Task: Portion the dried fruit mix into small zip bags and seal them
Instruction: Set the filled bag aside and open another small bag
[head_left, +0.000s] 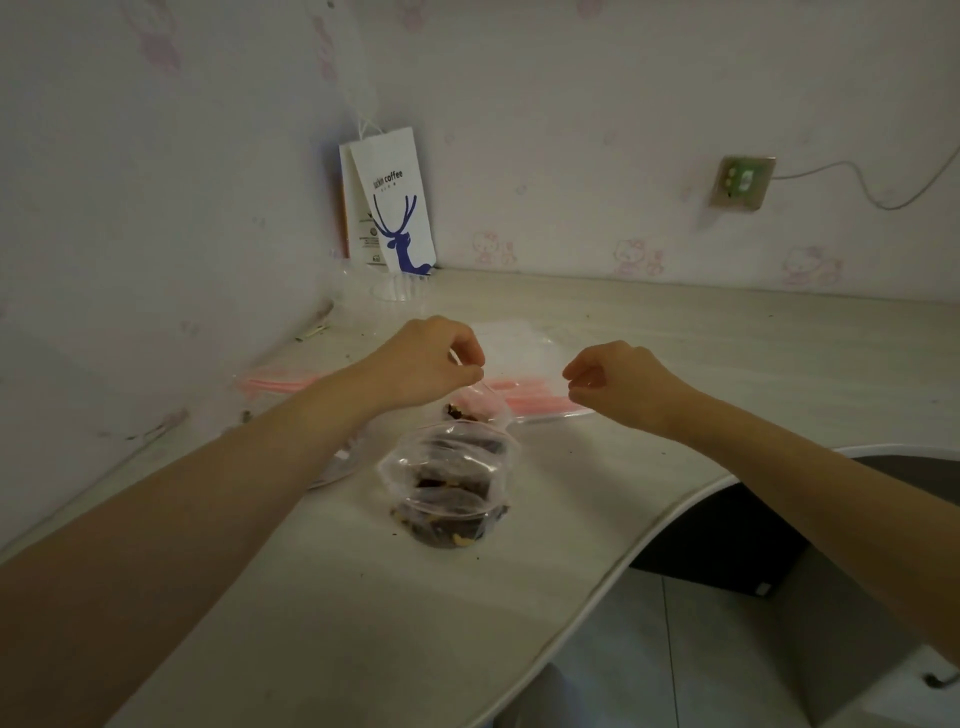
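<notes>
Probably light, limp and slippery, the small zip bag (488, 404), at the middle of the table (363, 597), is pinched at its top by the left hand (431, 364) and looks best held along that stiffer zip strip, while the right hand (618, 384) curls just right of it, its grip unclear.

The large clear bag (441, 467) stands open, mouth crumpled, with dark dried fruit mix (441, 535) at its bottom. Just behind it, the left hand (431, 364) pinches the top edge of a small zip bag (480, 402), pink-stripped and partly filled. A stack of empty zip bags (524, 364) lies flat beyond.
</notes>
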